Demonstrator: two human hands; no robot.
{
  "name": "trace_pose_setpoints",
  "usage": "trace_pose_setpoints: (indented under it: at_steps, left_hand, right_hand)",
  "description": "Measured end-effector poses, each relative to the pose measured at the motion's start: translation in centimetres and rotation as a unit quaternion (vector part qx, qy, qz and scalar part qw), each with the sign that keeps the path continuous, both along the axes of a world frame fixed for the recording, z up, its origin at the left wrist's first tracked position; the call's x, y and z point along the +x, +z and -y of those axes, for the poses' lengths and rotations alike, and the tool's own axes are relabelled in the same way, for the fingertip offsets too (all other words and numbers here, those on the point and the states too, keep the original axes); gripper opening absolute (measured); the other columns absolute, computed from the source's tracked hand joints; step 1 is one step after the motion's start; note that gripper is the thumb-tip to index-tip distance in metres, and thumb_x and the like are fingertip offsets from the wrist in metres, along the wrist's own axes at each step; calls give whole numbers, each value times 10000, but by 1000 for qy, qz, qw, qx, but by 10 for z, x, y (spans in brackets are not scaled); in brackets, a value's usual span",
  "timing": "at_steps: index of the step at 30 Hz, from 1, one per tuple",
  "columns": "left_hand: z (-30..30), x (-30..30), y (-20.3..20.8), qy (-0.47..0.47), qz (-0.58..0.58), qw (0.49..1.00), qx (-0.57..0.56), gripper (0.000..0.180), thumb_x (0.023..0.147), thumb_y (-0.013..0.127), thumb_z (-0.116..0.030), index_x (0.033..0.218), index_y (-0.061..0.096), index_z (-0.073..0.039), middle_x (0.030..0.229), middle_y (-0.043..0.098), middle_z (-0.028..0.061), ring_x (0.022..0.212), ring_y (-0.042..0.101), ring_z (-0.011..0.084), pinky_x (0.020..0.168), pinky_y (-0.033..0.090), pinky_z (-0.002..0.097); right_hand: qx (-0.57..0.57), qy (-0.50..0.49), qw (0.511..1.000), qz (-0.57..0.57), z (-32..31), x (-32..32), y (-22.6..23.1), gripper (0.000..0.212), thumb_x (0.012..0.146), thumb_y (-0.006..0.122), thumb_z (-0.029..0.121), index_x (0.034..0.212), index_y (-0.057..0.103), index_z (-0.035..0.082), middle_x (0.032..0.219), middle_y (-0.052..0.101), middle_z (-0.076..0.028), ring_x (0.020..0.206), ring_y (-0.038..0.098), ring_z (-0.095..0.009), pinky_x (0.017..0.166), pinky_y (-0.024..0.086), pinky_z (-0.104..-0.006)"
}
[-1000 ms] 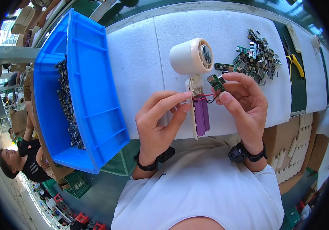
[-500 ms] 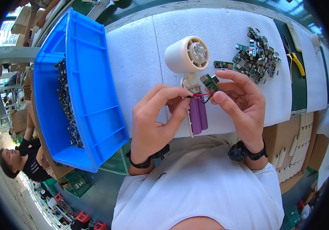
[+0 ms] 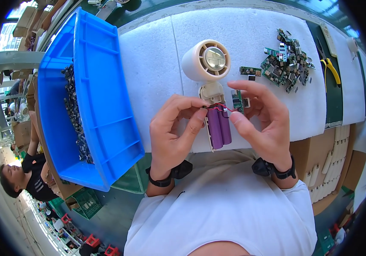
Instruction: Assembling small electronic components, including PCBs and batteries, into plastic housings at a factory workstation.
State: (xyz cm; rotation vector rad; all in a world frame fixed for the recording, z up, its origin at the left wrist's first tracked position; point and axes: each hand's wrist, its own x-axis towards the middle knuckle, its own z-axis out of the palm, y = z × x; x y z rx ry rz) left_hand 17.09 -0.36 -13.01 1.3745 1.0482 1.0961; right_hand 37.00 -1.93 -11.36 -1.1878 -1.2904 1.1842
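Observation:
A cream handheld fan with a round head [image 3: 206, 60] lies on the white foam sheet, its handle exposed. Two purple battery cells [image 3: 218, 128] sit side by side in the handle. Red and black wires [image 3: 220, 106] run across the cells' upper ends. My left hand [image 3: 175, 126] pinches at the wires beside the handle's left edge, its fingertips partly hiding what is between them. A small green circuit board [image 3: 237, 101] stands on edge in my right hand [image 3: 266, 121], with the thumb below it and the index finger stretched above.
A heap of green circuit boards [image 3: 286, 62] lies at the right, with one loose board [image 3: 250, 71] beside it. Yellow-handled pliers [image 3: 330, 72] rest further right. A blue bin [image 3: 102, 98] of dark small parts stands left. Below right is a carton [image 3: 319, 166] of cream casings.
My right hand has turned the circuit board more upright and lowered it slightly beside the handle. The fan head has rotated a little. My left hand keeps its pinch near the wires.

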Motion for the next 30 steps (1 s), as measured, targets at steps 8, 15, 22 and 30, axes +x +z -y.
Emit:
trace_pose_setpoints:
  at_steps: [8, 15, 22, 30]
  left_hand:
    - [1, 0, -5, 1, -7, 999, 34, 161, 890, 672, 44, 1048, 676, 12, 955, 653, 84, 795, 665, 125, 712, 522, 239]
    - [-1, -5, -8, -13, -19, 997, 74, 166, 901, 666, 47, 1065, 654, 35, 1000, 645, 89, 855, 648, 121, 707, 541, 226]
    - [-4, -2, -4, -6, -43, 990, 134, 235, 836, 727, 58, 1052, 724, -34, 920, 664, 78, 724, 642, 137, 635, 504, 250]
    - [-2, -2, -8, 32, -70, 978, 193, 230, 823, 737, 63, 1041, 721, -8, 906, 667, 86, 737, 657, 143, 632, 516, 258]
  right_hand:
    - [84, 19, 991, 102, -5, -3, -4, 245, 824, 682, 18, 1061, 621, 38, 1000, 638, -35, 793, 572, -73, 666, 431, -211]
    - [125, 7, 977, 173, -10, -2, 10, 154, 841, 715, 10, 980, 650, 28, 887, 688, -36, 784, 595, -85, 671, 432, -224]
    - [149, 9, 973, 175, -23, -18, 27, 166, 851, 731, 21, 1001, 662, 31, 889, 699, -35, 795, 613, -90, 701, 462, -228]
    - [136, 51, 977, 155, -31, -31, 29, 229, 858, 740, 47, 1074, 666, 46, 887, 708, -41, 805, 636, -93, 716, 481, -230]
